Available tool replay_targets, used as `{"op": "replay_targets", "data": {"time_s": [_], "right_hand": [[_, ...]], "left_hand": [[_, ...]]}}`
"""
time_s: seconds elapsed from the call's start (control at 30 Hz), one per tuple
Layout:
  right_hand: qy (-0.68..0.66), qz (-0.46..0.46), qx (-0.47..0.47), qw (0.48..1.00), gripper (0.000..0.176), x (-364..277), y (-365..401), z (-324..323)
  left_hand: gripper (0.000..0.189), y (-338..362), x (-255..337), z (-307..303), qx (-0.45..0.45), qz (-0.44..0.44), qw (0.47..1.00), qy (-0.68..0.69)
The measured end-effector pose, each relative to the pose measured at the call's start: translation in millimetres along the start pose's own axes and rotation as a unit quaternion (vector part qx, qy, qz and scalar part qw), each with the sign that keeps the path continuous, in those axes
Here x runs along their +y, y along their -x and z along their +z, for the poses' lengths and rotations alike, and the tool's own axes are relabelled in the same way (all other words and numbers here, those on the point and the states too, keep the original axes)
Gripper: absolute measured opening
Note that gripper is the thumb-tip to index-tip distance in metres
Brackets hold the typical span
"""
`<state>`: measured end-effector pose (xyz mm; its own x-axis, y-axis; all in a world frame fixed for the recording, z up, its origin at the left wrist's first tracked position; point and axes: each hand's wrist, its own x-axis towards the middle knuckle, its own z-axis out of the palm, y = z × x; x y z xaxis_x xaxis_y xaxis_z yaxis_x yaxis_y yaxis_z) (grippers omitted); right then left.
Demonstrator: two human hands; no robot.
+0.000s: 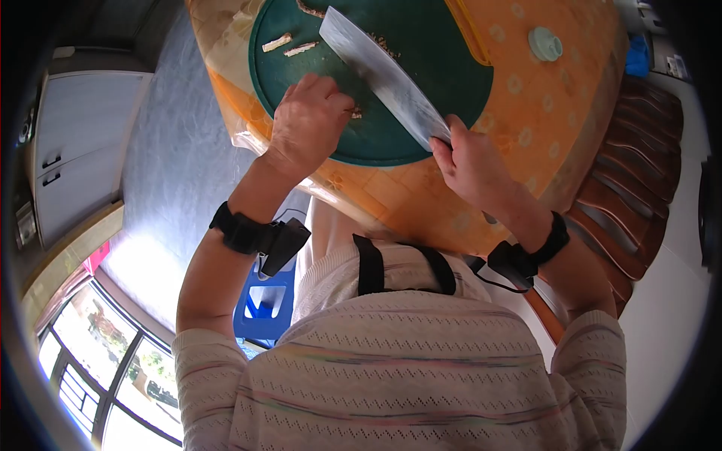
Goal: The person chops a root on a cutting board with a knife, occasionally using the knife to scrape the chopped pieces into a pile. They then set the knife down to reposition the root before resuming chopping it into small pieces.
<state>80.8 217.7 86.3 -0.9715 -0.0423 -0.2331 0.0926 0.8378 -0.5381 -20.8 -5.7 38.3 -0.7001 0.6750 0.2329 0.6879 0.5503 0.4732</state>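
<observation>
From the head view, the right hand [472, 159] closes its grip around the handle of a cleaver [383, 79] slanting across a green board [460, 86], bare to the blade's right, far edge cropped. The left hand [310, 119] curls over the near-left rim beside pale bits [356, 113]; whether it pinches any cannot be told. Pale strips [277, 42] lie beyond.

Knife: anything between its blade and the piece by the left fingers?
Nothing visible: just green board shows between the knife and the small piece; the left hand is on the piece's other side. Knife height unclear.
</observation>
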Motion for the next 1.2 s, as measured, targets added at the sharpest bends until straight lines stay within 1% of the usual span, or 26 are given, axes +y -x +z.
{"op": "replay_targets", "data": {"time_s": [0.03,0.1,0.13,0.2,0.3,0.33,0.57,0.63,0.67,0.73,0.77,0.83,0.97,1.07,1.13,1.2], "right_hand": [[0.000,0.002,-0.002,1.000,0.016,0.2,-0.2,0.2],[-0.010,-0.002,0.001,1.000,0.017,0.2,-0.5,-0.1],[-0.020,-0.004,0.005,1.000,0.017,0.2,-0.8,-0.4],[-0.027,-0.006,0.003,1.000,0.017,0.7,-1.1,-1.8],[-0.030,-0.014,-0.010,0.999,0.017,-1.7,-3.1,-5.0],[-0.026,-0.021,-0.017,0.999,0.017,-3.5,-4.4,-6.5],[0.022,-0.061,-0.056,0.996,0.017,-12.9,-12.9,-15.1],[0.036,-0.063,-0.107,0.992,0.016,-13.6,-10.5,-19.9],[0.036,-0.063,-0.107,0.992,0.016,-12.3,-7.8,-20.6],[-0.097,-0.076,-0.111,0.986,0.016,-8.9,-1.5,-21.4],[-0.097,-0.076,-0.110,0.986,0.016,-9.1,1.4,-21.9],[-0.063,-0.047,-0.118,0.990,0.018,-9.8,4.6,-23.1],[-0.085,-0.017,-0.106,0.991,0.017,-7.5,-0.3,-22.8],[-0.091,-0.029,-0.095,0.991,0.016,-8.1,-1.4,-24.9],[-0.033,-0.067,-0.091,0.993,0.016,-12.6,-0.8,-25.7],[-0.021,-0.080,-0.090,0.992,0.017,-13.5,-0.5,-24.4]], "left_hand": [[0.021,3.0,1.0,2.8,0.001,-0.002,1.000,-0.001],[0.014,7.9,7.9,6.7,0.048,-0.061,0.997,0.019],[0.014,11.1,12.1,11.9,0.049,-0.062,0.997,0.018],[0.007,15.0,22.6,21.0,0.115,-0.153,0.980,0.048],[0.005,19.2,31.9,26.5,0.138,-0.175,0.975,0.015],[0.006,19.9,33.0,27.5,0.152,-0.176,0.973,0.004],[0.007,18.1,37.0,27.1,0.167,-0.199,0.966,-0.005],[0.007,17.7,34.8,29.2,0.178,-0.178,0.968,-0.003],[0.007,17.6,33.8,30.6,0.178,-0.179,0.968,-0.003],[0.009,16.8,31.9,34.4,0.185,-0.167,0.968,-0.024],[0.009,16.8,31.5,35.5,0.186,-0.166,0.968,-0.024],[0.008,16.8,30.6,36.1,0.187,-0.166,0.968,-0.036],[0.009,15.0,35.2,32.3,0.187,-0.179,0.966,-0.005],[0.009,14.5,35.9,32.6,0.197,-0.172,0.965,-0.007],[0.009,13.9,37.1,32.2,0.196,-0.180,0.964,-0.010],[0.008,14.1,33.8,38.2,0.209,-0.173,0.962,-0.011]]}}
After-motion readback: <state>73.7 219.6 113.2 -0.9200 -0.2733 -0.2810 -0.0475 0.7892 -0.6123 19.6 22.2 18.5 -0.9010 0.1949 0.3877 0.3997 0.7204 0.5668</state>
